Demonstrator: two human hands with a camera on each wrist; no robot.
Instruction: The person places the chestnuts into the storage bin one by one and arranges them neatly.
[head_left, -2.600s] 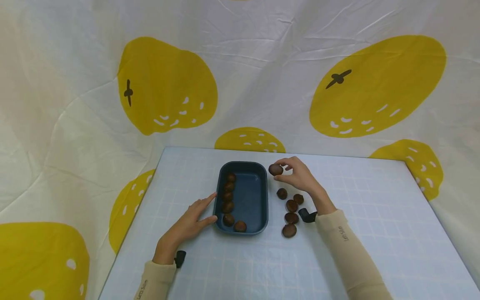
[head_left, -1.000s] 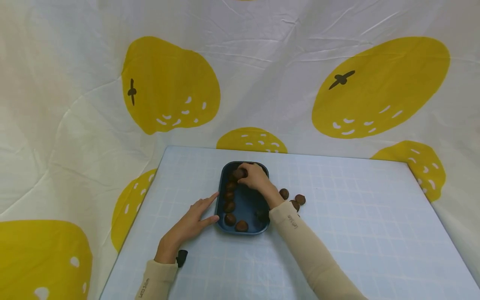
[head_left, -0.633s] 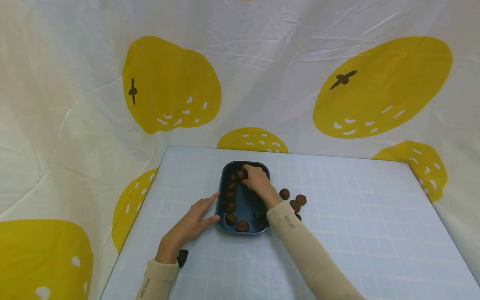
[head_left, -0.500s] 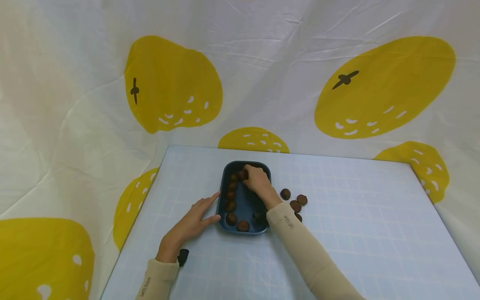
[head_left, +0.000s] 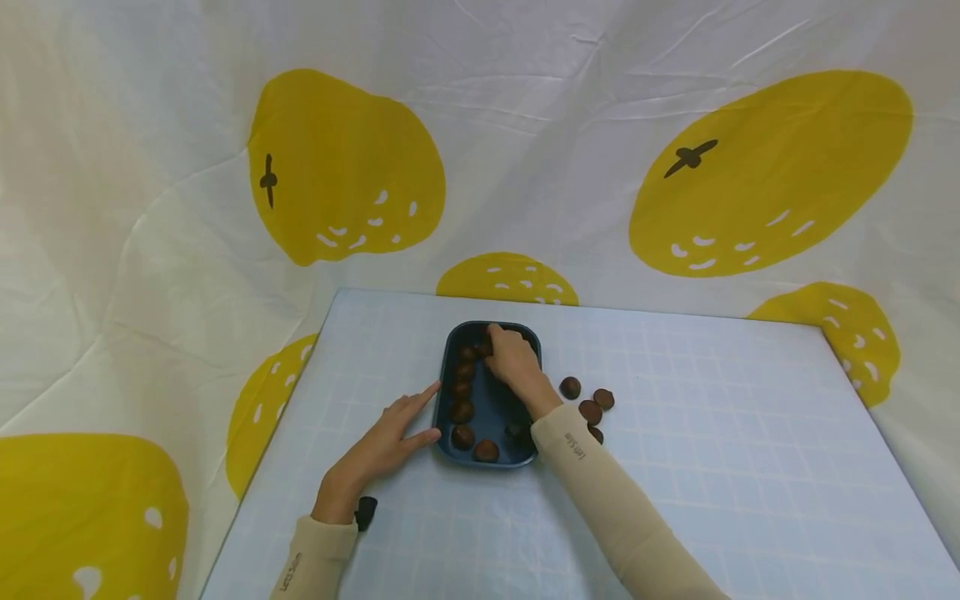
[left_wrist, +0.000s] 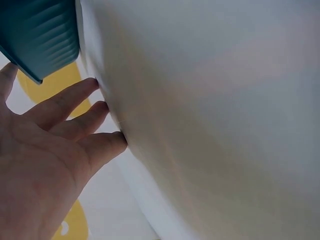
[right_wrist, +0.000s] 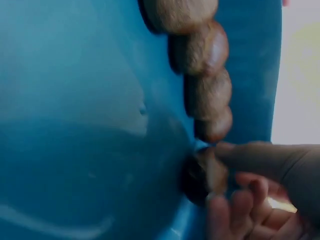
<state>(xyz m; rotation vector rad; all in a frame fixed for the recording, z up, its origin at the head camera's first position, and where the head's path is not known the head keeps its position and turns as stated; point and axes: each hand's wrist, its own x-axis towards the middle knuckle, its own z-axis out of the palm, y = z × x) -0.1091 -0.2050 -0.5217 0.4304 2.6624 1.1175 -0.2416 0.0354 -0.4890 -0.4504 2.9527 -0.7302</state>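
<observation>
Inside the blue tray (head_left: 498,400), at its far end, my right hand (head_left: 514,360) holds a brown chestnut (head_left: 484,350) between thumb and fingers. The right wrist view has this same chestnut (right_wrist: 197,175) at the end of a row of others (right_wrist: 200,47), with the thumb (right_wrist: 255,157) on one side of it. That row runs along the tray's left wall, and one more chestnut (head_left: 486,451) lies at the near end. My left hand (head_left: 384,440) is spread at the tray's left side. In the left wrist view its fingers are extended, several tips on the tabletop and one at the tray's rim.
Several loose chestnuts (head_left: 590,412) lie on the table (head_left: 735,442) right of the tray, partly covered by the right sleeve (head_left: 600,483). Behind the table hangs a white cloth (head_left: 525,167) printed with yellow fruit.
From right of the tray, my right hand has carried a chestnut over the rim, lowering it at the far end beside the row. My left hand has stayed at the tray's left side.
</observation>
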